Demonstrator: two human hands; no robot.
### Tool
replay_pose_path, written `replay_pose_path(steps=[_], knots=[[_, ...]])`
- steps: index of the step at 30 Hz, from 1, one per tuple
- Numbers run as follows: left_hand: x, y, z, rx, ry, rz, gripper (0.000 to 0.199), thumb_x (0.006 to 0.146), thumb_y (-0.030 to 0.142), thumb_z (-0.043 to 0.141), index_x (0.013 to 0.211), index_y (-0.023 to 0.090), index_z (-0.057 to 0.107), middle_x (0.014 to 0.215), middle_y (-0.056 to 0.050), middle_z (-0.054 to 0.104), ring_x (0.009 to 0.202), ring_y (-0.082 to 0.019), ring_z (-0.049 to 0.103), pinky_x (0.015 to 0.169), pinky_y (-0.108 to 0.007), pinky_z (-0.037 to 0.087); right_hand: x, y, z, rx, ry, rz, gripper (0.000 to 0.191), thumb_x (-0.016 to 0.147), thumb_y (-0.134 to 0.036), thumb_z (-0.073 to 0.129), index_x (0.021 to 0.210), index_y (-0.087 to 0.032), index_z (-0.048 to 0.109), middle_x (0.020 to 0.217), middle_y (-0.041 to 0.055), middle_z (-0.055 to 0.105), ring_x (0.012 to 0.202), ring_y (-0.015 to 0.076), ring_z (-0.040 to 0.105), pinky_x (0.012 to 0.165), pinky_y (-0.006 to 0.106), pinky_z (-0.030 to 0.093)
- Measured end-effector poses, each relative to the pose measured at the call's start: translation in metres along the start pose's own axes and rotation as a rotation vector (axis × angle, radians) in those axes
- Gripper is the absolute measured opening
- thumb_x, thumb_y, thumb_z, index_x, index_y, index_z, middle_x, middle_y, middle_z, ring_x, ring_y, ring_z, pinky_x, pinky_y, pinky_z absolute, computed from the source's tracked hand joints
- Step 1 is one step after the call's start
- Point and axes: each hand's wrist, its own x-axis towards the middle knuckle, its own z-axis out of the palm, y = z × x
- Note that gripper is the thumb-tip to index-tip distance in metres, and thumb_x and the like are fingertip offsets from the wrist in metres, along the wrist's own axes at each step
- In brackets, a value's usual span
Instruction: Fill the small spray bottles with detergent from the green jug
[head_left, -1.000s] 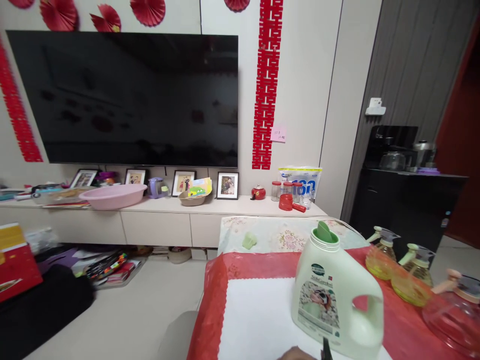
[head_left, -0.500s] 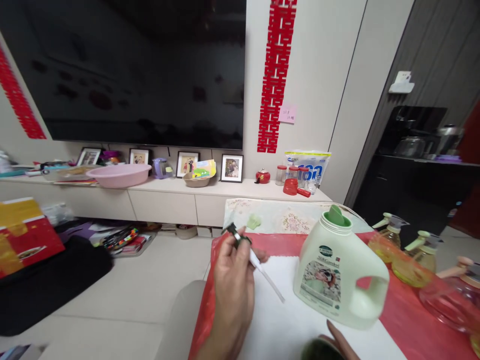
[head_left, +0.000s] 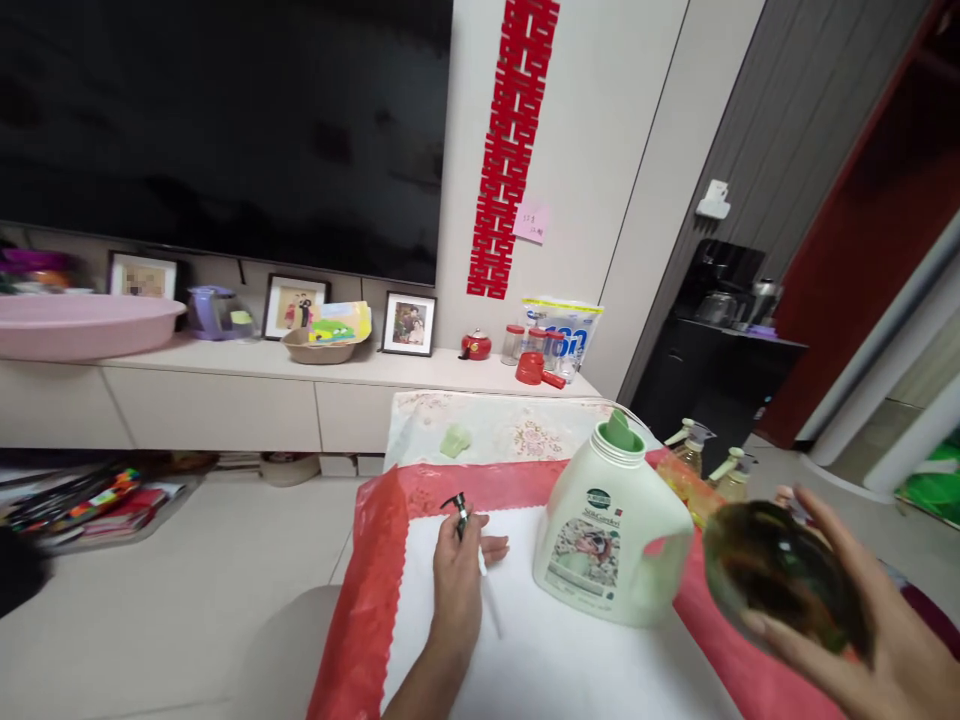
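Observation:
My left hand [head_left: 459, 575] holds a black pump head [head_left: 459, 510] between thumb and fingers, its pale tube slanting down over the white sheet. At the right, my right hand [head_left: 862, 610] is wrapped round a dark, see-through rounded bottle [head_left: 784, 580], tilted and blurred. Between the hands a pale green detergent jug [head_left: 592, 530] stands upright on the sheet [head_left: 555, 670], a green piece [head_left: 620, 430] in its open mouth. A crumpled light-green item [head_left: 454, 440] lies on the flowered cloth behind.
Pump bottles [head_left: 688, 450] stand behind the jug's right side on the red cover [head_left: 360, 580]. Farther back, a low cabinet [head_left: 225, 400] bears a pink basin [head_left: 82, 322], framed photos, red-lidded jars and a blue-and-white bag [head_left: 574, 335]. A black cabinet [head_left: 720, 390] stands right.
My right hand has lifted the dark bottle up and to the right. My left hand still holds the pump head, now more upright. The view has turned right.

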Motion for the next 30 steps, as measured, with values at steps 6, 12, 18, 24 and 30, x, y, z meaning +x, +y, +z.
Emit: replay_pose_path(steps=[6, 12, 18, 24, 30], knots=[[0.000, -0.002, -0.002, 0.033, 0.013, -0.009, 0.039, 0.077, 0.046, 0.070, 0.098, 0.016, 0.056, 0.092, -0.004, 0.066, 0.064, -0.018, 0.071, 0.063, -0.035, 0.061, 0.079, -0.022, -0.014, -0.268, -0.015, -0.266, 0.087, 0.088, -0.074, 0.048, 0.158, -0.027, 0.024, 0.136, 0.0082, 0.047, 0.114, 0.0272, 0.056, 0.081, 0.036, 0.056], [-0.003, -0.001, -0.002, 0.045, -0.012, -0.020, 0.043, 0.075, 0.049, 0.069, 0.099, 0.016, 0.056, 0.093, -0.004, 0.067, 0.062, -0.019, 0.071, 0.064, -0.038, 0.061, 0.118, -0.033, -0.010, -0.438, -0.091, -0.436, 0.077, 0.092, -0.058, 0.047, 0.158, -0.028, 0.020, 0.126, 0.0090, 0.048, 0.107, 0.0228, 0.053, 0.082, 0.037, 0.054], [-0.004, -0.001, -0.003, 0.059, -0.008, -0.029, 0.042, 0.075, 0.047, 0.069, 0.100, 0.016, 0.057, 0.094, -0.005, 0.067, 0.063, -0.019, 0.071, 0.063, -0.037, 0.061, 0.135, -0.037, -0.010, -0.567, -0.118, -0.582, 0.076, 0.092, -0.054, 0.046, 0.158, -0.025, 0.020, 0.127, 0.0131, 0.044, 0.108, 0.0273, 0.049, 0.081, 0.043, 0.052], [-0.004, 0.001, -0.002, 0.055, -0.012, -0.033, 0.041, 0.074, 0.045, 0.069, 0.100, 0.016, 0.057, 0.093, -0.005, 0.067, 0.062, -0.019, 0.071, 0.062, -0.036, 0.061, 0.142, -0.048, -0.009, -0.714, -0.129, -0.648, 0.072, 0.093, -0.050, 0.046, 0.157, -0.027, 0.023, 0.129, 0.0135, 0.043, 0.105, 0.0269, 0.049, 0.080, 0.042, 0.049], [-0.004, 0.000, -0.001, 0.043, -0.012, -0.054, 0.042, 0.072, 0.044, 0.069, 0.102, 0.016, 0.056, 0.091, -0.004, 0.067, 0.061, -0.018, 0.071, 0.061, -0.036, 0.061, 0.146, -0.056, -0.010, -0.841, -0.088, -0.748, 0.071, 0.089, -0.039, 0.050, 0.155, -0.026, 0.028, 0.128, 0.0143, 0.043, 0.108, 0.0274, 0.048, 0.082, 0.041, 0.047]])
